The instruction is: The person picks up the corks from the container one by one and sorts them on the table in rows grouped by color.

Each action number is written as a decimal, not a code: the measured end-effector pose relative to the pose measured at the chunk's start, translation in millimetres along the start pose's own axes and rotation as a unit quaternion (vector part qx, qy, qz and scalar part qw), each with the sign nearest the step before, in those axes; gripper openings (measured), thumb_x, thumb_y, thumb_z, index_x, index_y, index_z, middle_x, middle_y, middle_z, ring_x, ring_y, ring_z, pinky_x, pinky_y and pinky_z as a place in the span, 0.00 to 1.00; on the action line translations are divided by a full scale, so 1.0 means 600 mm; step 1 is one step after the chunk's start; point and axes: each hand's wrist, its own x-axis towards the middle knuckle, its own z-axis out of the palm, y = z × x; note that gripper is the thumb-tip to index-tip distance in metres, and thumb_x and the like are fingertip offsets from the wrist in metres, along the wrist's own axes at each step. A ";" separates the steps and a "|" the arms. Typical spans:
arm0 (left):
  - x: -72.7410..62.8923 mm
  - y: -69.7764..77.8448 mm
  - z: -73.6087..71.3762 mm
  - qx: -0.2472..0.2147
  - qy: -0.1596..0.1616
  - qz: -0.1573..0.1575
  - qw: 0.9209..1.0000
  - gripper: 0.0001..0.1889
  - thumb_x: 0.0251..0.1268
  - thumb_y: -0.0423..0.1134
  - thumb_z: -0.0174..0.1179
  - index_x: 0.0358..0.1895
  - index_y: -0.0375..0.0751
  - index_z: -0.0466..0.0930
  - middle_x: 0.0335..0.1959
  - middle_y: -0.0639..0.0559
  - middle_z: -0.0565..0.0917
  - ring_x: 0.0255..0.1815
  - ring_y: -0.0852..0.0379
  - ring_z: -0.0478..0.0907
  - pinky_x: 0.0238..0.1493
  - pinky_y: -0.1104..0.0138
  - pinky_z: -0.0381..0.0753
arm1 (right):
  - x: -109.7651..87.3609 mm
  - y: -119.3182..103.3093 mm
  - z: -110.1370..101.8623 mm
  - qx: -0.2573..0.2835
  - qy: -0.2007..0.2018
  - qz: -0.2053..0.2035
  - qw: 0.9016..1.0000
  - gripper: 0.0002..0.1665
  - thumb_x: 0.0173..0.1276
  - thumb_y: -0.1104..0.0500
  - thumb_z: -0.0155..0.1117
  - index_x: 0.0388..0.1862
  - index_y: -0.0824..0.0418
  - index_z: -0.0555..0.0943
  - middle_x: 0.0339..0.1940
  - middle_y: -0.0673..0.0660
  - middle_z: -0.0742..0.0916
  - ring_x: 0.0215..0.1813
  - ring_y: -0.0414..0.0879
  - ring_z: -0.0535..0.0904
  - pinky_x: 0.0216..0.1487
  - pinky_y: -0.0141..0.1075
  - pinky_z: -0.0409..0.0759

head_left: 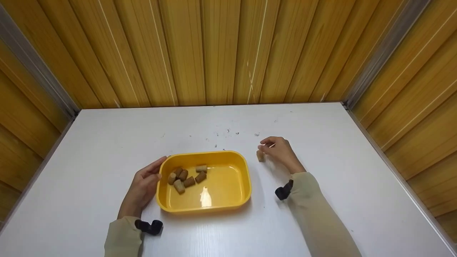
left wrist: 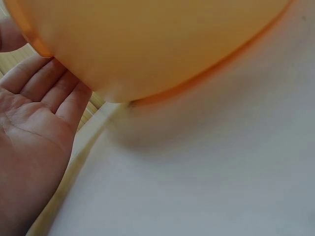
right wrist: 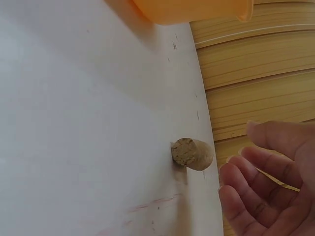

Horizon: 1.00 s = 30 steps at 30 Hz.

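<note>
A yellow plastic tub (head_left: 217, 200) stands on the white table with several brown corks (head_left: 189, 181) lying in its left half. My left hand (head_left: 144, 185) holds the tub's left side, thumb at the rim and fingers along the outside wall. In the left wrist view that hand (left wrist: 37, 118) shows its palm, with the fingers against the tub wall (left wrist: 162, 49). To the right of the tub, a single cork (head_left: 260, 156) lies on the table. My right hand (head_left: 282, 151) is close over it, and in the right wrist view its loosely bent fingers stand apart from the cork (right wrist: 197, 154).
The white table (head_left: 125, 132) carries small dark marks (head_left: 228, 131) beyond the tub. Yellow wood-patterned panels (head_left: 217, 53) wall off the back and both sides. A black wrist camera (head_left: 284, 191) sits on each sleeve.
</note>
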 end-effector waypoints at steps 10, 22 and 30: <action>0.002 -0.001 0.001 -0.005 0.002 0.002 1.000 0.31 0.64 0.24 0.46 0.72 0.30 0.56 0.63 0.59 0.77 0.67 0.63 0.71 0.66 0.70 0.70 | -0.007 -0.042 -0.006 -0.007 -0.014 -0.059 0.998 0.20 0.63 0.53 0.66 0.51 0.62 0.83 0.45 0.59 0.86 0.47 0.51 0.81 0.54 0.43 0.81; 0.003 -0.001 0.002 -0.002 0.004 0.005 1.000 0.31 0.64 0.23 0.45 0.72 0.30 0.57 0.63 0.59 0.77 0.67 0.64 0.71 0.67 0.70 0.69 | -0.010 -0.103 0.002 -0.008 -0.035 -0.098 0.995 0.15 0.63 0.54 0.67 0.47 0.58 0.85 0.42 0.55 0.87 0.44 0.48 0.82 0.52 0.39 0.83; 0.001 0.001 0.001 0.004 0.009 0.011 1.000 0.31 0.62 0.22 0.45 0.71 0.30 0.58 0.63 0.58 0.77 0.67 0.63 0.71 0.67 0.70 0.69 | -0.009 -0.142 0.021 -0.003 -0.067 -0.127 0.990 0.16 0.63 0.56 0.67 0.49 0.58 0.85 0.43 0.54 0.88 0.45 0.47 0.82 0.52 0.38 0.83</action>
